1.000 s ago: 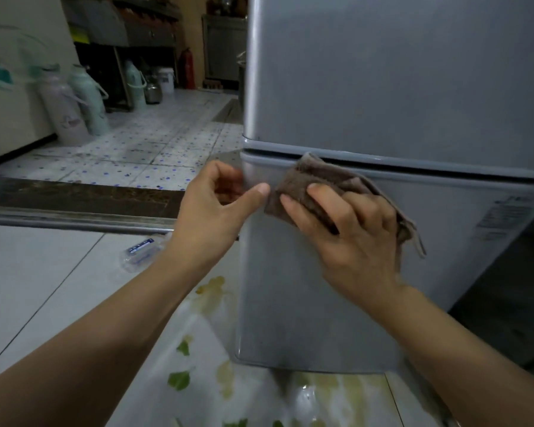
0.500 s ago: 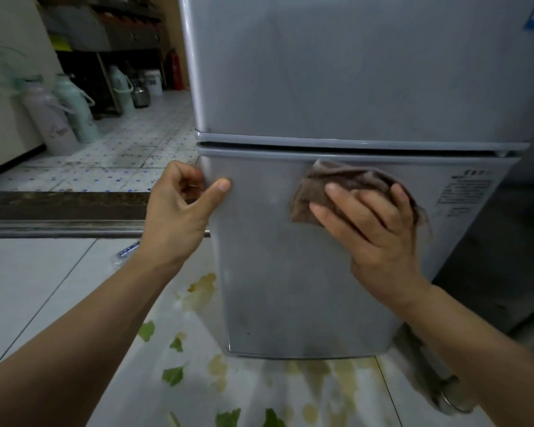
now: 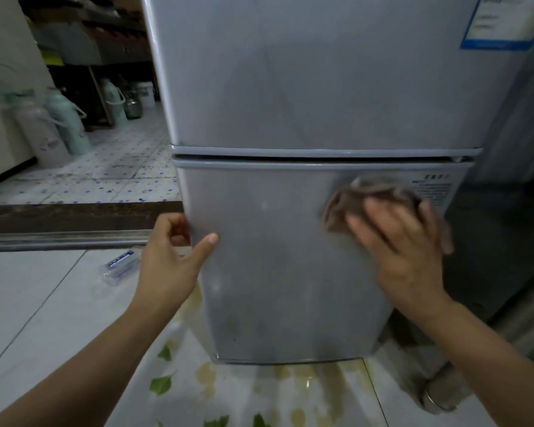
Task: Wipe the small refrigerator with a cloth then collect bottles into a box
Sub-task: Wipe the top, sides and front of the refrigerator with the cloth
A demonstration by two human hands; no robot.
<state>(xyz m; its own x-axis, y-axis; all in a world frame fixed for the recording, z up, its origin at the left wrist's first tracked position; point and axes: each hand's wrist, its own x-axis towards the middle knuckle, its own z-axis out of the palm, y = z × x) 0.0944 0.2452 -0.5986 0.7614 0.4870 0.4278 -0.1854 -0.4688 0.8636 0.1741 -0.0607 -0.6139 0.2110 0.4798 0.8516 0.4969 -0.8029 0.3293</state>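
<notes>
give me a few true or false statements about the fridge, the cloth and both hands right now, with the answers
1. The right hand presses the brown cloth flat against the lower door of the refrigerator. True.
2. The left hand holds a second cloth. False: it grips the left edge of the lower door, thumb on the front, and holds no cloth.
3. The cloth sits near the right side of the lower door, beside the printed label. True.
4. The lower door is wide open. False: both doors look closed, with only a narrow gap between them.
5. A plastic bottle lies on the floor left of the refrigerator. True.
</notes>
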